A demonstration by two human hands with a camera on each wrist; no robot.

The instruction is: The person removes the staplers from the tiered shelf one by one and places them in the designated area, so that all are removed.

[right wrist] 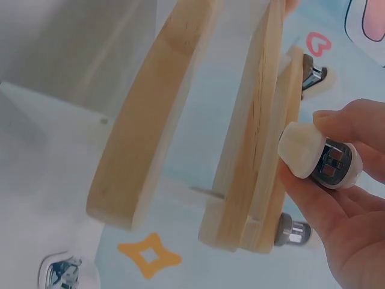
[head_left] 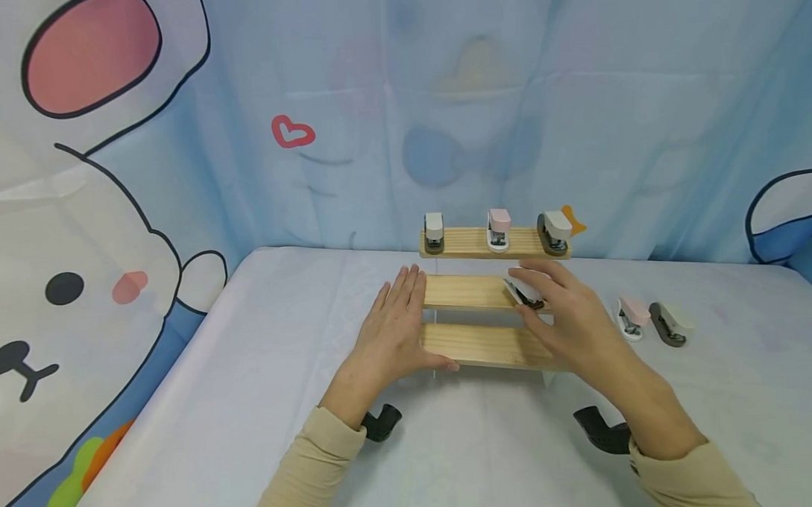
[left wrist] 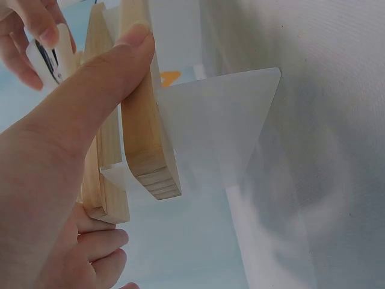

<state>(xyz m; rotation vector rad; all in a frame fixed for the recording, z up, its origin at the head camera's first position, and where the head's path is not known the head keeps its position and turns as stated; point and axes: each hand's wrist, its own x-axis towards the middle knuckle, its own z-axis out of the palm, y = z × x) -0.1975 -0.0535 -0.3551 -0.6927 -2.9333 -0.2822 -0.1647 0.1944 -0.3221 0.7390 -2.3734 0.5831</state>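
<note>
White stapler pinched at the right end of the middle board

The stapler, small and white with a dark metal inside, is tilted at the right part of the middle board. The right hand pinches it between the thumb on the near side and fingers on the far side. It looks light and stiff, probably hard plastic over metal; its rounded, smooth cap could slip, so the flanks seem the surest hold. The hinged top may give if squeezed from above, though it hardly looks fragile.

The left hand lies at the left end of the rack: its fingers are straight and close together, pointing to the far side, while the thumb stretches out onto the near board. The rack looks light enough to shift when pushed, so the board ends seem a sound place to steady it.

Beyond, the far board carries a white-and-grey stapler, a pink one and a white-and-dark one. On the table to the right, a pink-and-white stapler sits beside a cream-and-dark one.

The right hand covers the near board's right end and part of the stapler; whether its base touches wood cannot be told. The pale side panel is faint against the white cloth.
</note>
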